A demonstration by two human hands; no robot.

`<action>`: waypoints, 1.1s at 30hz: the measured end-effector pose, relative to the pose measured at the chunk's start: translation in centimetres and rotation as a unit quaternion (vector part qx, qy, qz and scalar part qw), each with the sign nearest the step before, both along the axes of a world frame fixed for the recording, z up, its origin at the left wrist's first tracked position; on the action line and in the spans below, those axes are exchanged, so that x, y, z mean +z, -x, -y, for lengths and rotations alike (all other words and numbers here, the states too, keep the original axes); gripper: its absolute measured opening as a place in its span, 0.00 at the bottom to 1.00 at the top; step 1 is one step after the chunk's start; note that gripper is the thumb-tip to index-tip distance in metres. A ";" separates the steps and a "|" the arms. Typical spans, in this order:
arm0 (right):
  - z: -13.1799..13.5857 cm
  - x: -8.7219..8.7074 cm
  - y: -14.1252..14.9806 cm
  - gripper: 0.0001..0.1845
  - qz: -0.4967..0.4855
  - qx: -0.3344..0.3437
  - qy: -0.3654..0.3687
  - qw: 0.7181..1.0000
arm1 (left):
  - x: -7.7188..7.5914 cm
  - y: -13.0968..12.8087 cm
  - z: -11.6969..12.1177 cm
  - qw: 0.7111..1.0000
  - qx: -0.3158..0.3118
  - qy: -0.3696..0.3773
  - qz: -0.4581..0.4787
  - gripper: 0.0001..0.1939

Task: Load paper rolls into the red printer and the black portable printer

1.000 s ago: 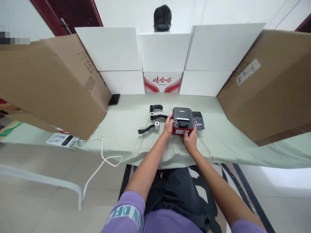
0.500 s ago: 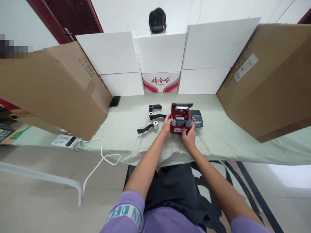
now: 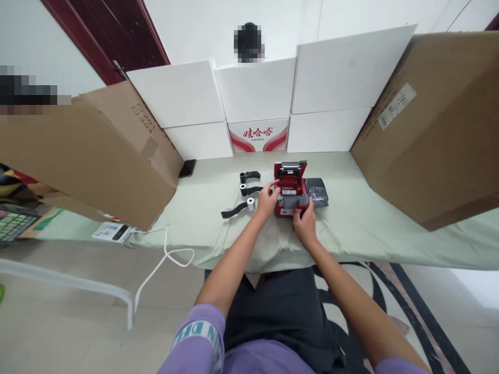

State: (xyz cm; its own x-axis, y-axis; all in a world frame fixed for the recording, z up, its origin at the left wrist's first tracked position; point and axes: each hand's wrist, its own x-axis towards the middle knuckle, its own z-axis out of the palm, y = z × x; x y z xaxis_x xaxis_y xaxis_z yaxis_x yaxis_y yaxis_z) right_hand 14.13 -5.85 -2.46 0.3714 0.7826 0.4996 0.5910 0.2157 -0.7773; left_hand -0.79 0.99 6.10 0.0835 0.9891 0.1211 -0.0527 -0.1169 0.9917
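Note:
A small red receipt printer (image 3: 287, 212) sits on the cloth with its lid (image 3: 290, 169) raised and tilted back. My right hand (image 3: 305, 222) grips its front right corner, thumb on the front face near a white label. At the left side is my left hand (image 3: 267, 203), its fingers apart and reaching over the printer's open bay. Dark grey material (image 3: 291, 200) lies across the front of the bay; I cannot tell what it is. To the left lie three small rolls with dark tails: the nearest roll (image 3: 251, 204), a middle roll (image 3: 244, 189) and a far roll (image 3: 242, 177).
A dark plastic-wrapped packet (image 3: 317, 192) lies against the printer's right side. Cardboard boxes stand at the left (image 3: 117, 150) and right (image 3: 429, 130), with white panels (image 3: 255, 88) behind. A phone (image 3: 187, 168), a power strip (image 3: 111, 232) and its white cable (image 3: 175, 254) are at left.
The printer's lid shows tilted further back, with its inner side in fuller view. My left hand has shifted from the printer's side up over the bay; my right hand keeps its grip.

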 end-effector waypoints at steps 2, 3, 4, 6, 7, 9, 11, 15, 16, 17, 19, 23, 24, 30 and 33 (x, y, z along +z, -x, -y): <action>0.0 0.0 0.0 0.37 -0.001 0.002 0.003 1.000 | 1.6 -0.4 -1.8 0.986 -0.067 -0.076 -0.134 0.11; 0.0 0.0 0.0 0.37 -0.001 0.003 0.006 1.000 | 2.3 -1.0 -2.9 0.967 -0.111 -0.092 -0.209 0.10; 0.0 0.0 0.0 0.37 -0.001 0.004 0.009 1.000 | 2.8 -1.7 -4.0 0.945 -0.144 -0.090 -0.281 0.08; 0.0 0.0 0.0 0.37 0.001 0.002 0.016 1.000 | 3.4 -3.6 -6.2 0.899 -0.182 -0.078 -0.391 0.10; 0.0 0.0 0.1 0.37 0.003 0.000 0.017 1.000 | 3.5 -4.6 -7.1 0.886 -0.187 -0.076 -0.417 0.13; 0.0 -0.1 0.0 0.38 0.007 -0.006 0.016 1.000 | 3.3 -6.1 -8.4 0.879 -0.187 -0.078 -0.431 0.18; 0.0 -0.2 0.0 0.38 0.008 -0.007 0.010 1.000 | 3.0 -6.8 -9.1 0.887 -0.181 -0.088 -0.416 0.19; -0.1 -0.4 -0.2 0.37 0.005 -0.003 0.008 1.000 | 3.1 -5.2 -8.8 0.892 -0.194 -0.115 -0.391 0.15; -0.1 -0.4 -0.3 0.37 0.006 -0.003 0.010 1.000 | 3.4 -4.4 -8.3 0.887 -0.209 -0.129 -0.390 0.13; -0.2 -0.4 -0.3 0.37 0.009 -0.003 0.009 1.000 | 3.8 -3.5 -7.7 0.882 -0.223 -0.148 -0.388 0.13; -0.2 -0.5 -0.3 0.37 0.017 -0.003 0.002 1.000 | 4.7 -1.4 -6.2 0.878 -0.227 -0.194 -0.374 0.15; -0.1 -0.3 -0.2 0.37 0.016 -0.002 -0.007 1.000 | 6.4 3.7 -4.1 0.927 -0.113 -0.191 -0.304 0.24; 0.0 -0.2 -0.1 0.37 0.012 -0.001 -0.004 1.000 | 6.6 5.0 -4.2 0.938 -0.066 -0.171 -0.294 0.25; 0.2 0.4 0.1 0.38 -0.002 0.009 0.014 1.000 | 4.9 10.3 -8.4 0.921 0.090 -0.150 -0.349 0.17; 0.1 0.4 0.1 0.38 -0.002 0.019 0.004 1.000 | 3.3 10.8 -10.0 0.887 0.075 -0.143 -0.432 0.17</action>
State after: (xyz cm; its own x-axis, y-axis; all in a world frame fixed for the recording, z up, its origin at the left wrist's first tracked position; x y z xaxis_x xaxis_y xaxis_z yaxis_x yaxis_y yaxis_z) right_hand 14.05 -5.95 -2.08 0.3437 0.8002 0.4914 0.5800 0.2307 -0.7813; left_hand -11.56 11.03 9.43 0.1383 0.9362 0.3232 0.7507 -0.3120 0.5824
